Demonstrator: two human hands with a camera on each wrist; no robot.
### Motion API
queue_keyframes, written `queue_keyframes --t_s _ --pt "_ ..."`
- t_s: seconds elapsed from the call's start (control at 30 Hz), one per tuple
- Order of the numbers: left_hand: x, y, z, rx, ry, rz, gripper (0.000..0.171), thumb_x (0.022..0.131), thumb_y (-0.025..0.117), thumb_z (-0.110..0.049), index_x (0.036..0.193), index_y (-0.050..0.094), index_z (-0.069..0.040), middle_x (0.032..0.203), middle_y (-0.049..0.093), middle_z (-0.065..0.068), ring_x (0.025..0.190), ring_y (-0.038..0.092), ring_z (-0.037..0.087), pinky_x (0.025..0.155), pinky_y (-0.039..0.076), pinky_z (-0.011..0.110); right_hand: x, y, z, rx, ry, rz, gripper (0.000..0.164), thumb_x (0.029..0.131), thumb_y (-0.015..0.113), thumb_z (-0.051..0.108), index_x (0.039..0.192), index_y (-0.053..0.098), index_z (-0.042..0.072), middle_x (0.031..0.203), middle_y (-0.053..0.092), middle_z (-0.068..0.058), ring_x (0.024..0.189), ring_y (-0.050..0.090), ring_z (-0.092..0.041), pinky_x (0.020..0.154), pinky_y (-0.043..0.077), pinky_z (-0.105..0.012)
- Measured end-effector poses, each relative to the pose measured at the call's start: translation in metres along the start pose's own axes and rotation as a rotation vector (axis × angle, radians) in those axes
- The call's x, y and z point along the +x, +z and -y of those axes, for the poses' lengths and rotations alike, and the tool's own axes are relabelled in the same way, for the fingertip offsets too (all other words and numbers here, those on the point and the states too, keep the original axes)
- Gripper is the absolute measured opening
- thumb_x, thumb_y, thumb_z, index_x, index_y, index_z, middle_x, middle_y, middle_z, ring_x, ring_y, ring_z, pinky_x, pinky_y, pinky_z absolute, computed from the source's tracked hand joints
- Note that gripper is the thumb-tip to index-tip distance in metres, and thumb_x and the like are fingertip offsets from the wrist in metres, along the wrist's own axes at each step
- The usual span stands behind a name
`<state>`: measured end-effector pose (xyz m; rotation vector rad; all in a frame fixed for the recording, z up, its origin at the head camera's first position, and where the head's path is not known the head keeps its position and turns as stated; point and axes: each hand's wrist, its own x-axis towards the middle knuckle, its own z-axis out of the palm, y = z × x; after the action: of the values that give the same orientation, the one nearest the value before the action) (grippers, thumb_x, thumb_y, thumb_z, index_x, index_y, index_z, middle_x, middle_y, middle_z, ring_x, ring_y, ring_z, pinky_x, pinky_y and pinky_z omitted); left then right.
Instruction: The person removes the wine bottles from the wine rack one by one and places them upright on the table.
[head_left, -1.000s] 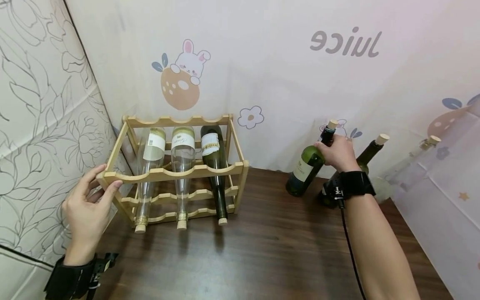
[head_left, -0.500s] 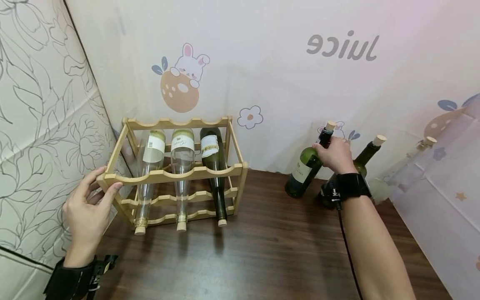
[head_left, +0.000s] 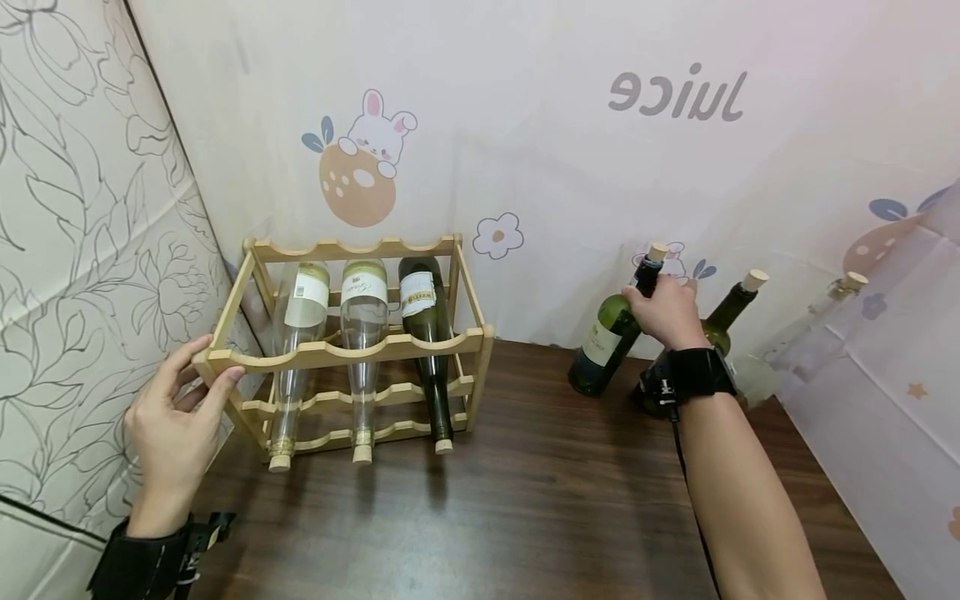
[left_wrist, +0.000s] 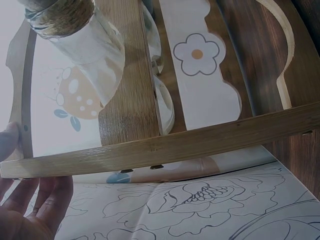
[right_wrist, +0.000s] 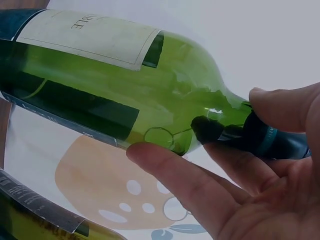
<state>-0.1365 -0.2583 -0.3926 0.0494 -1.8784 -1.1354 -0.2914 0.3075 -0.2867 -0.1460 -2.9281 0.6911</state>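
At the left of the head view stands a light wooden wine rack [head_left: 330, 354]. My left hand [head_left: 176, 417] pinches its near left top corner, thumb in front and fingers behind. Across the rack's top level lie two clear bottles [head_left: 365, 287] and one dark green bottle [head_left: 420, 296], corked necks toward me. Over at the right, my right hand [head_left: 667, 308] grips the neck of a corked green wine bottle [head_left: 600, 344] with a pale label. That bottle leans, its base at or near the tabletop. In the right wrist view, my thumb and fingers wrap its dark neck [right_wrist: 280, 142].
Beside my right hand stand another corked dark green bottle [head_left: 727, 312] and a clear corked bottle [head_left: 757, 375], near the right wall. A printed cloth wall [head_left: 555, 183] closes off the back. The dark wooden table [head_left: 525, 500] extends in front of the rack.
The head view has shifted slightly, so everything sits a little further left in it. Both hands keep their holds, and the bottles in the rack stay in place.
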Motion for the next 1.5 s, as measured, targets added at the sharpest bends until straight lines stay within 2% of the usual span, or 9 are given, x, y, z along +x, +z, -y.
queue_keyframes --t_s 0.13,0.23,0.6,0.77,0.93,1.1,1.2,1.37,1.5 --pt "0.0 0.0 0.002 0.005 0.01 0.006 0.053 0.083 0.087 0.005 0.133 0.074 -0.007 0.109 0.063 -0.041 0.099 0.065 -0.021 0.084 0.054 -0.002 -0.001 0.004 0.001 -0.028 -0.009 -0.027 0.055 0.107 0.055 0.039 0.122 0.056 -0.014 0.111 0.06 -0.037 0.115 0.058 -0.057 0.076 0.058 -0.054" --pt "0.0 0.0 0.003 0.005 0.015 0.007 0.053 0.083 0.087 0.004 0.133 0.074 -0.007 0.109 0.064 -0.041 0.099 0.065 -0.021 0.084 0.054 -0.002 -0.002 0.005 0.002 -0.037 -0.013 -0.038 0.056 0.107 0.055 0.039 0.124 0.055 -0.015 0.108 0.061 -0.036 0.096 0.062 -0.049 0.067 0.057 -0.047" --pt "0.0 0.0 0.001 0.001 -0.001 0.005 0.053 0.083 0.087 0.005 0.132 0.074 -0.007 0.107 0.064 -0.041 0.098 0.066 -0.02 0.083 0.054 -0.003 -0.002 0.007 0.001 -0.036 -0.024 -0.029 0.06 0.108 0.049 0.044 0.125 0.056 -0.014 0.113 0.062 -0.038 0.097 0.062 -0.047 0.067 0.055 -0.045" --pt "-0.001 -0.001 0.003 0.003 0.003 0.004 0.052 0.084 0.086 0.004 0.133 0.074 -0.008 0.106 0.065 -0.041 0.098 0.065 -0.02 0.084 0.054 -0.003 -0.006 0.009 -0.003 -0.024 -0.074 -0.026 0.068 0.109 0.049 0.045 0.139 0.05 -0.016 0.123 0.064 -0.041 0.108 0.065 -0.054 0.079 0.06 -0.058" --pt "0.0 0.0 0.002 -0.003 0.004 0.003 0.052 0.083 0.087 0.004 0.132 0.074 -0.007 0.105 0.065 -0.041 0.098 0.066 -0.02 0.084 0.054 -0.002 -0.027 0.022 -0.01 0.039 -0.15 -0.221 0.059 0.109 0.056 0.035 0.146 0.05 -0.01 0.147 0.053 -0.038 0.12 0.058 -0.057 0.095 0.054 -0.069" --pt "0.001 0.001 0.0 -0.001 0.005 0.007 0.053 0.083 0.086 0.004 0.133 0.074 -0.009 0.108 0.064 -0.04 0.099 0.066 -0.019 0.085 0.055 -0.001 -0.061 0.049 -0.002 0.195 -0.442 -0.652 0.042 0.101 0.07 0.008 0.14 0.061 -0.005 0.148 0.06 -0.025 0.129 0.06 -0.046 0.114 0.055 -0.05" --pt "0.002 0.001 -0.001 -0.013 0.007 -0.005 0.053 0.083 0.087 0.005 0.132 0.075 -0.009 0.107 0.066 -0.037 0.099 0.067 -0.018 0.085 0.055 -0.001 -0.08 0.07 0.013 0.245 -0.717 -0.76 0.034 0.095 0.074 0.001 0.127 0.068 -0.007 0.137 0.067 -0.025 0.126 0.064 -0.044 0.121 0.051 -0.03" --pt "0.004 0.002 -0.001 -0.021 0.009 -0.004 0.051 0.083 0.087 0.003 0.132 0.075 -0.009 0.108 0.066 -0.037 0.1 0.067 -0.018 0.086 0.056 0.0 -0.107 0.109 0.039 0.257 -1.112 -0.666 0.03 0.091 0.07 -0.002 0.119 0.07 -0.011 0.126 0.07 -0.029 0.113 0.068 -0.044 0.123 0.047 -0.024" --pt "0.003 0.002 0.002 -0.008 0.008 0.01 0.052 0.085 0.086 0.003 0.134 0.074 -0.009 0.11 0.065 -0.039 0.101 0.066 -0.019 0.086 0.055 0.0 -0.127 0.136 0.052 0.214 -1.233 -0.501 0.036 0.088 0.066 -0.003 0.123 0.069 -0.009 0.13 0.068 -0.027 0.117 0.067 -0.042 0.126 0.045 -0.028"
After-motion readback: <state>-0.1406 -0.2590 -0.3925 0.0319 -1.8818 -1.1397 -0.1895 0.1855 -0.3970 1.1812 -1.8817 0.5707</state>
